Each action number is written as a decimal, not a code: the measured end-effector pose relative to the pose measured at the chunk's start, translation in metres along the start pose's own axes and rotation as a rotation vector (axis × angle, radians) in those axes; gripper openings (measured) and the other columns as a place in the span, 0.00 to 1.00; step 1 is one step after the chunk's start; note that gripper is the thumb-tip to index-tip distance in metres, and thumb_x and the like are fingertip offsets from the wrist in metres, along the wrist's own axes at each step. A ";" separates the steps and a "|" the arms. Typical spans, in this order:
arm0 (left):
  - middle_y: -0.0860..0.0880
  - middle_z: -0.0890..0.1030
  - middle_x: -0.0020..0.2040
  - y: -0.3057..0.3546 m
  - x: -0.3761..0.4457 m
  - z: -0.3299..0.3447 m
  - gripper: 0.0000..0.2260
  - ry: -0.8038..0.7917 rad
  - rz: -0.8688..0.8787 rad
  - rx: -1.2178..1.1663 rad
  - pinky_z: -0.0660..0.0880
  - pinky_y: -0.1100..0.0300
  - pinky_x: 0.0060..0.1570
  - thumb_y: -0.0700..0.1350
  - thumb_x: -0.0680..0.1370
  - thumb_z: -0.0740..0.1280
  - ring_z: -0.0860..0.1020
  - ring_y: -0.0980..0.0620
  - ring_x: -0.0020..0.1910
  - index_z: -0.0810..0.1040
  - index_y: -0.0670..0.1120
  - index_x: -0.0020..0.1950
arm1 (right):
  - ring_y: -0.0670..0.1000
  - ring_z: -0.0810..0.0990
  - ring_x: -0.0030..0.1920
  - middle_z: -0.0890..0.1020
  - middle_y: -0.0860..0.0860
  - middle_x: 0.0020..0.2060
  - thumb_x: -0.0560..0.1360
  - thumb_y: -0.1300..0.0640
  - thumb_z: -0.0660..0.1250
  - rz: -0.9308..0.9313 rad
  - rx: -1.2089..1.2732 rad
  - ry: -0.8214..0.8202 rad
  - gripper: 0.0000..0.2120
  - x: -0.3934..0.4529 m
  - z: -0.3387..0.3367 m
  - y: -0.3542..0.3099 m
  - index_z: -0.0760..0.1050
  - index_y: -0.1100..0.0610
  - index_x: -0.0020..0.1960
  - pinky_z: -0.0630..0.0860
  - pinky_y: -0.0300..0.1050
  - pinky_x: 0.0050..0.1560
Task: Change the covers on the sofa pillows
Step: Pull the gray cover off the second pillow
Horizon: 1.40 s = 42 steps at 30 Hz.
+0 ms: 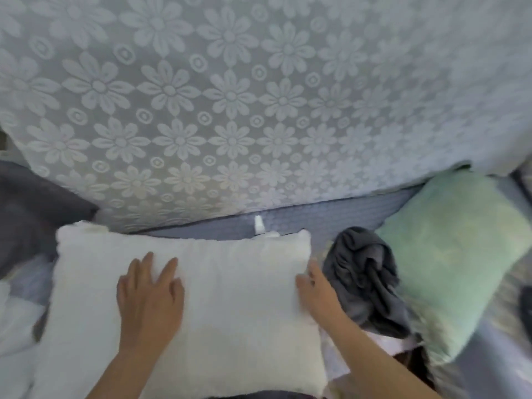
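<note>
A white fluffy pillow (230, 298) lies flat on the sofa seat in front of me. My left hand (149, 295) rests on its top with the fingers spread flat. At the pillow's right edge my right hand (316, 292) touches the side with straight fingers. A crumpled dark grey cover (365, 277) lies just right of that hand. Further right a pale green fluffy pillow (454, 254) leans on the seat.
The sofa back (230, 96), draped in pale floral lace, fills the upper view. A strip of blue-grey quilted seat (331, 217) shows behind the pillow. Another dark grey cushion (34, 203) sits at the far left, with white fabric (14, 326) below it.
</note>
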<state>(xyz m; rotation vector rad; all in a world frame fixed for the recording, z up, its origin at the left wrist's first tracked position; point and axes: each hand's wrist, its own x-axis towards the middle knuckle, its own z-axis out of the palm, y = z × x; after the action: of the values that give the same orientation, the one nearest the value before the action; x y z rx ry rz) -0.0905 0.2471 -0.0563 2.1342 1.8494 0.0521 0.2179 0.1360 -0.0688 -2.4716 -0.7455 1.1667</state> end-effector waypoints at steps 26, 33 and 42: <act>0.49 0.67 0.76 0.382 -0.241 0.100 0.43 -0.608 -0.387 -0.553 0.71 0.46 0.71 0.64 0.60 0.74 0.69 0.48 0.73 0.65 0.66 0.75 | 0.52 0.80 0.38 0.83 0.50 0.37 0.72 0.65 0.72 -0.120 0.442 -0.064 0.09 0.039 -0.289 0.220 0.80 0.51 0.41 0.76 0.41 0.37; 0.48 0.78 0.65 0.555 -0.196 0.070 0.17 -0.341 0.222 -0.597 0.75 0.47 0.65 0.47 0.74 0.71 0.76 0.48 0.64 0.76 0.56 0.62 | 0.53 0.81 0.51 0.83 0.53 0.52 0.68 0.67 0.65 -0.436 0.879 -0.369 0.22 -0.067 -0.462 0.220 0.78 0.49 0.58 0.76 0.49 0.48; 0.42 0.86 0.45 0.747 -0.258 0.040 0.14 -1.129 -0.042 -1.224 0.79 0.56 0.41 0.29 0.77 0.62 0.84 0.46 0.41 0.81 0.43 0.57 | 0.47 0.81 0.61 0.84 0.43 0.55 0.75 0.63 0.72 -0.139 1.015 0.463 0.21 -0.078 -0.460 0.350 0.74 0.52 0.66 0.80 0.45 0.57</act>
<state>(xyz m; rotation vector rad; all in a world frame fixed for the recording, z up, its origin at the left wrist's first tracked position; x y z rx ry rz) 0.5931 -0.0974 0.1450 0.8744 0.7618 -0.0284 0.6486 -0.2195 0.0987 -1.6672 -0.1082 0.6190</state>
